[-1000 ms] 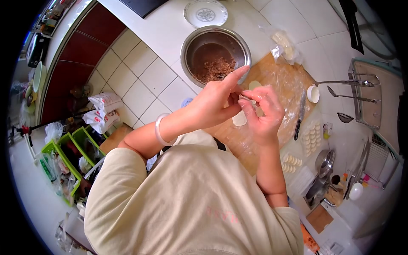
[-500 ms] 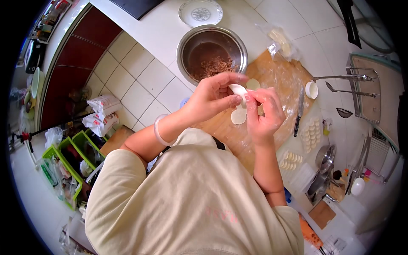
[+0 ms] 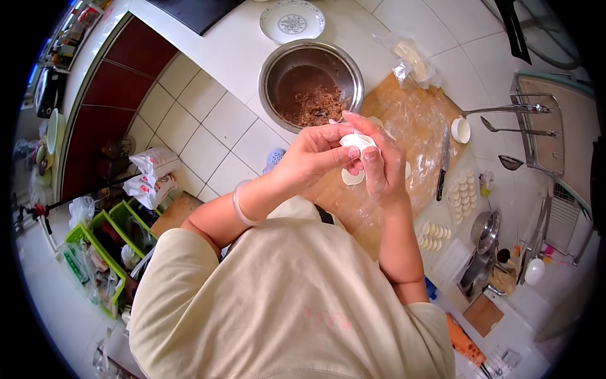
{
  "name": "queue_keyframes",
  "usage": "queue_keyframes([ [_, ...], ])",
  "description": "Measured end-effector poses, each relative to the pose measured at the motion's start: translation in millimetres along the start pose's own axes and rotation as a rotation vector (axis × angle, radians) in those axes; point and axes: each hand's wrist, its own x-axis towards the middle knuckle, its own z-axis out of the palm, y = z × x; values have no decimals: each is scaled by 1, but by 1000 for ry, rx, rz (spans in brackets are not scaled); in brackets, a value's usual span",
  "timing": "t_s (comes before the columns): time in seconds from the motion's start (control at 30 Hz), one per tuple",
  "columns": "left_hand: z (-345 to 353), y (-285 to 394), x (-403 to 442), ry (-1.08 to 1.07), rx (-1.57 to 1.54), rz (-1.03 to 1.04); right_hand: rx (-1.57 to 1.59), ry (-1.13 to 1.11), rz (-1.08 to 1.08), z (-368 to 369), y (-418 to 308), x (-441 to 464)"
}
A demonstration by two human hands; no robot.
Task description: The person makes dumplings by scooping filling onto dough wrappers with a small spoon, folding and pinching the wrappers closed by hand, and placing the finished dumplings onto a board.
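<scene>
A white dumpling (image 3: pixel 358 143) is held between both hands above the wooden board (image 3: pixel 404 126). My left hand (image 3: pixel 324 148) is closed on its left side, thumb on the near face. From the right, my right hand (image 3: pixel 382 155) curls around the dumpling with its thumb against it; the fingertips of both hands meet at the top. Round dough wrappers (image 3: pixel 353 177) lie on the board beneath, partly hidden by the hands. Just beyond them stands a metal bowl (image 3: pixel 267 95) with brown minced filling (image 3: pixel 317 104) in it.
On the right are a knife (image 3: pixel 444 161), a small white cup (image 3: pixel 461 131) and rows of finished dumplings (image 3: pixel 464 197). A patterned plate (image 3: pixel 271 25) sits behind the bowl. A bag of dough (image 3: pixel 413 62) lies at the board's far edge. Ladles (image 3: pixel 517 108) and pots (image 3: pixel 485 232) stand further right.
My right hand has closed in around the dumpling, its fingers now wrapped over the top. The dumpling has turned and sits cupped between both hands.
</scene>
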Motion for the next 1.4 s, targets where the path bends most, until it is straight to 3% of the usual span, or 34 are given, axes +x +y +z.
queue_keyframes([
  [0.3, -2, 15, -3, 111, 247, -41, -141, 139, -7, 2, -1, -5],
  [0.37, -9, 16, 1, 217, 442, 203, 287, 236, 378, 1, -4, -9],
  [0.57, -17, -12, 20, 110, 388, 194, 679, 331, 511, 22, 15, -8],
  [0.73, -17, -23, 25, 17, 343, 116, 719, 321, 493, 35, 25, -11],
  [0.8, -24, -24, 28, -32, 368, 94, 599, 286, 437, 34, 28, -10],
  [0.87, -25, -27, 33, -43, 506, 252, 614, 329, 453, 36, 26, -10],
  [1.1, -23, -26, 39, -56, 411, 222, 525, 307, 403, 30, 25, -8],
  [1.4, -10, -35, 51, -90, 429, 411, 395, 361, 308, 31, 27, -7],
])
